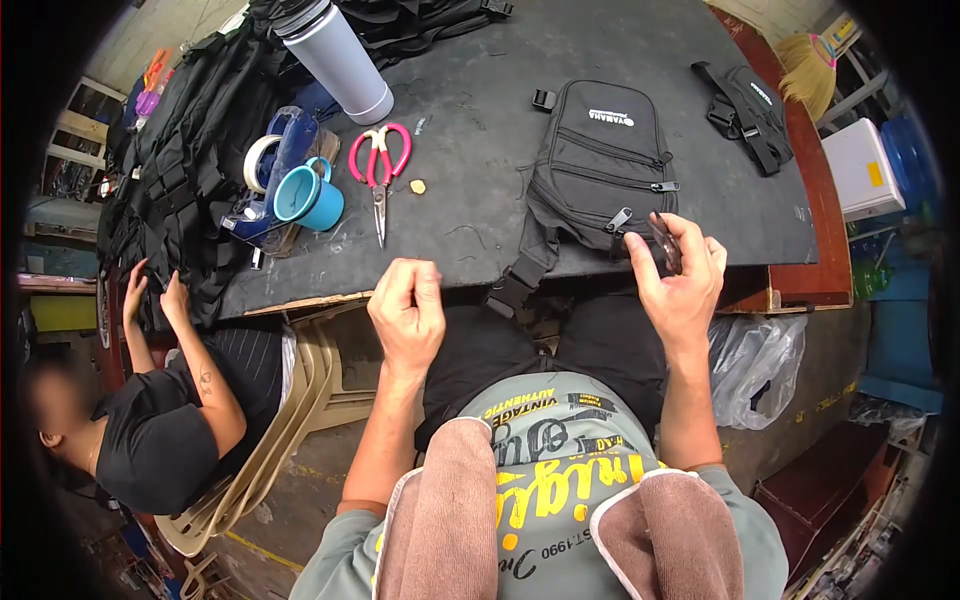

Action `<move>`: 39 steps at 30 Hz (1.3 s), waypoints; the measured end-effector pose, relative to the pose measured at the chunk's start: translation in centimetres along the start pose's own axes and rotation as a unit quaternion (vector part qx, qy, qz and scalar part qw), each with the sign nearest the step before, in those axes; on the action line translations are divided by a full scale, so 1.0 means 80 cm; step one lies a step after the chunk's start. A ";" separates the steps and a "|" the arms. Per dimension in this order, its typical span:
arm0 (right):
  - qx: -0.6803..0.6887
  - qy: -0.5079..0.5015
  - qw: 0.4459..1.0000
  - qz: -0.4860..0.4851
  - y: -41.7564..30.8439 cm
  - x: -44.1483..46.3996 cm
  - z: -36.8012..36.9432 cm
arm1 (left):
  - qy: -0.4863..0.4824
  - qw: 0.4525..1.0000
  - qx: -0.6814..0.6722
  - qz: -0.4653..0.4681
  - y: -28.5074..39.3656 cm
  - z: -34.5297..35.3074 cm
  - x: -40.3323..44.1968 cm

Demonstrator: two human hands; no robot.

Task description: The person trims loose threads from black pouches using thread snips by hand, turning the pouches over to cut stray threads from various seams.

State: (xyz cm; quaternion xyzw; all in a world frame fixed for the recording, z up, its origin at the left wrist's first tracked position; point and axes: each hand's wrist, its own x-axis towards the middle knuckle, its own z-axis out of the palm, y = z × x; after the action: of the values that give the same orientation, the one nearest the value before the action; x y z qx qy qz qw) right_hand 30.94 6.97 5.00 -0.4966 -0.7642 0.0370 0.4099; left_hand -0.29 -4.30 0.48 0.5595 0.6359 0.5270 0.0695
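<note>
A black sling bag [600,140] with a white YAMAHA print and several zippers lies on the dark tabletop. Its strap with a black buckle [517,283] hangs at the table's front edge. My right hand [682,275] is at the bag's lower right corner, with a small dark, slightly see-through object [664,243] between thumb and fingers; its kind is unclear. Left of the bag, my left hand [408,312] is closed in a fist just off the table edge. Whatever it may hold is hidden. Beyond it lie pink-handled scissors [379,175].
A blue mug [310,197], a tape roll [262,163] and a grey bottle [345,70] stand at the left, beside piled black bags [190,140]. Another small black bag [752,110] lies at the right. A seated person [165,430] has both hands at the pile.
</note>
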 end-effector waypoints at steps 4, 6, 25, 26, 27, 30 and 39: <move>0.021 -0.084 0.996 -0.030 -0.008 0.015 0.007 | -0.057 0.984 0.148 0.080 0.034 0.020 -0.001; -0.004 -0.112 0.993 -0.046 -0.004 0.016 0.019 | -0.092 0.968 0.218 0.083 0.055 0.043 -0.006; 0.155 -0.038 0.978 0.133 -0.001 0.045 0.019 | -0.111 0.990 -0.061 -0.058 0.071 0.032 -0.007; 0.174 -0.038 0.973 0.147 0.002 0.045 0.019 | -0.106 0.991 -0.058 -0.057 0.071 0.030 -0.006; 0.191 -0.037 0.967 0.163 0.002 0.046 0.019 | -0.103 0.990 -0.071 -0.058 0.072 0.029 -0.005; 0.231 -0.035 0.957 0.173 -0.002 0.046 0.022 | -0.095 0.989 -0.093 -0.058 0.072 0.026 -0.006; 0.151 -0.087 0.983 0.064 -0.016 0.038 0.058 | -0.043 0.988 0.119 0.089 0.047 0.037 0.017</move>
State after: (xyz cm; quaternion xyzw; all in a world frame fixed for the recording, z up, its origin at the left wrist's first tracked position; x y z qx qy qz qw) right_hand 26.40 10.33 4.27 -0.4722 -0.7491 0.2214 0.4084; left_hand 3.62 -2.18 2.69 0.6400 0.6385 0.4272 -0.0174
